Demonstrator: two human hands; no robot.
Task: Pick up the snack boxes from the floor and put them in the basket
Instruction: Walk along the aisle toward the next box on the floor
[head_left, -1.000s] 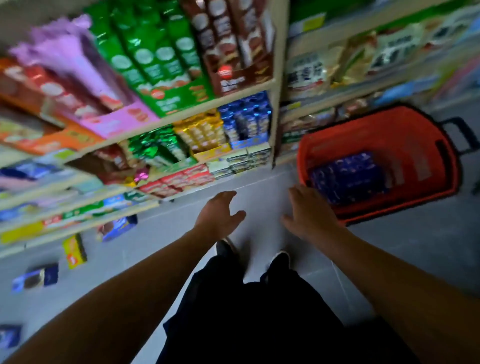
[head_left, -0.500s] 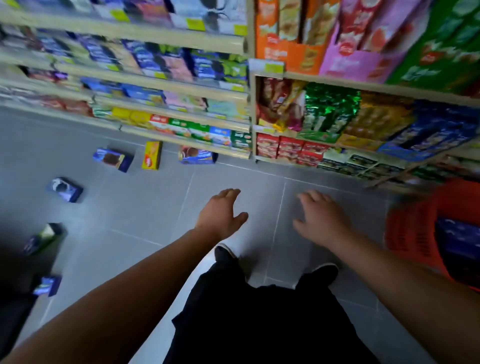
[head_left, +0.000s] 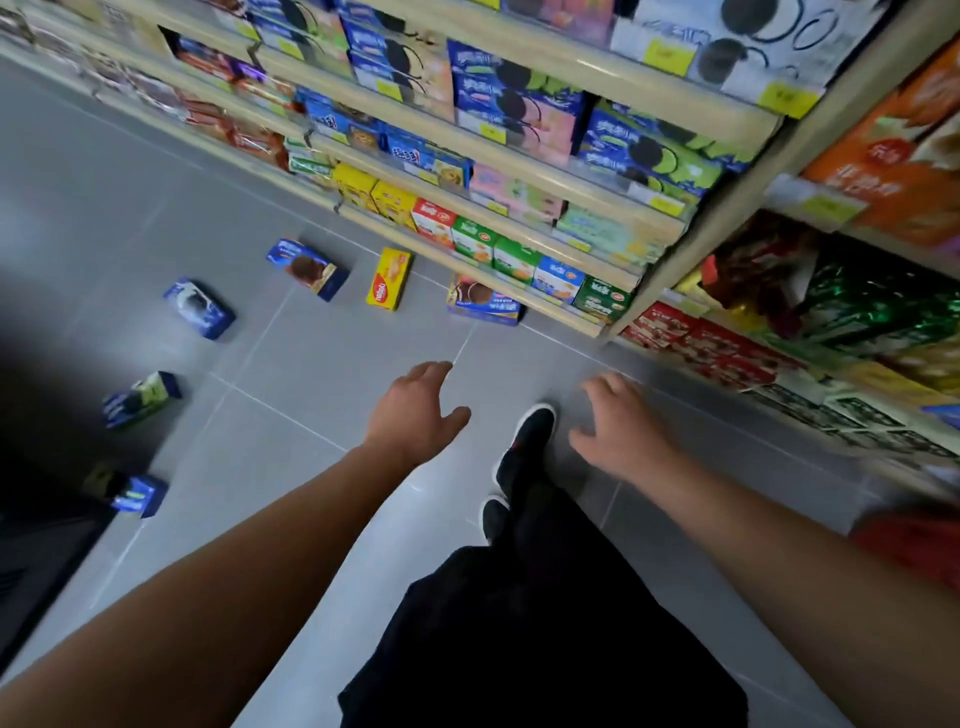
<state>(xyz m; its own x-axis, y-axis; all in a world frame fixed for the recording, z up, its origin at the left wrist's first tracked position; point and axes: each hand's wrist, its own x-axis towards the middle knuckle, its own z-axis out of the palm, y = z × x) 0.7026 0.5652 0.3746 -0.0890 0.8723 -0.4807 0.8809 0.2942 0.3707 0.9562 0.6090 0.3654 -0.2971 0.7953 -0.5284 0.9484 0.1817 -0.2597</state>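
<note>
Several snack boxes lie on the grey floor ahead and to my left: a yellow box (head_left: 389, 278), a blue box with a brown biscuit (head_left: 306, 268), a blue box against the lowest shelf (head_left: 483, 301), a blue-and-white box (head_left: 199, 308), a blue-green box (head_left: 140, 397) and a small blue box (head_left: 137, 494). My left hand (head_left: 415, 413) and right hand (head_left: 618, 428) hover empty over the floor with relaxed fingers, well short of the boxes. Only a blurred corner of the red basket (head_left: 914, 543) shows at the right edge.
Stocked shelves (head_left: 519, 176) run along the far side and to the right. My black shoes (head_left: 524, 447) stand between my hands. A dark object (head_left: 36, 519) fills the lower left corner.
My view has swung left, away from the basket, which slid to the right edge. More floor boxes have come into sight. Both hands stay empty in front of me.
</note>
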